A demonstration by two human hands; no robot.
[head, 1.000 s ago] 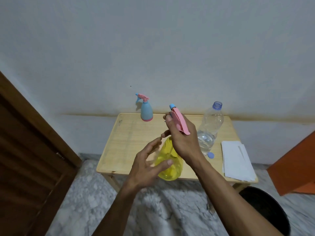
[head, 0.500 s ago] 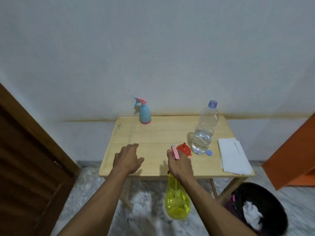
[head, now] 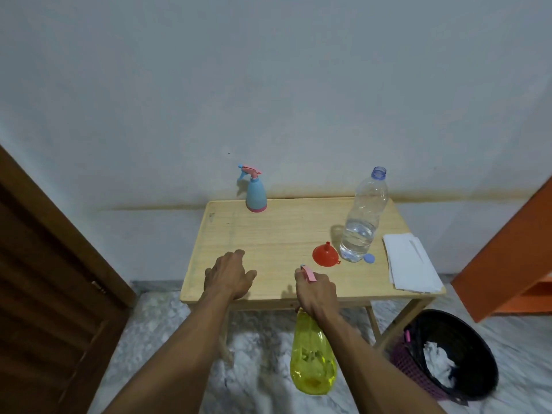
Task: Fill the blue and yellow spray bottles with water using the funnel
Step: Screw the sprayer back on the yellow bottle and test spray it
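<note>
Right hand [head: 317, 289] grips translucent yellow plastic spray bottle [head: 312, 357] by its pink head, hanging off wooden table's [head: 277, 234] near edge; left hand [head: 228, 274] holds nothing, fingers loosely curled.

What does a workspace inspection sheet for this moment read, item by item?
Surface: wooden table, against the wall.
Job's things: blue spray bottle upright at the back; yellow spray bottle hanging below the table's front edge; red funnel mouth-down beside the uncapped water bottle, partly filled.
Clutter: blue cap, white papers.
Hands: right hand grips the yellow bottle's pink sprayer; left hand holds nothing, over the table.
Cables: nothing seen.
Surroundings: wooden door, black bin, marble floor.
</note>
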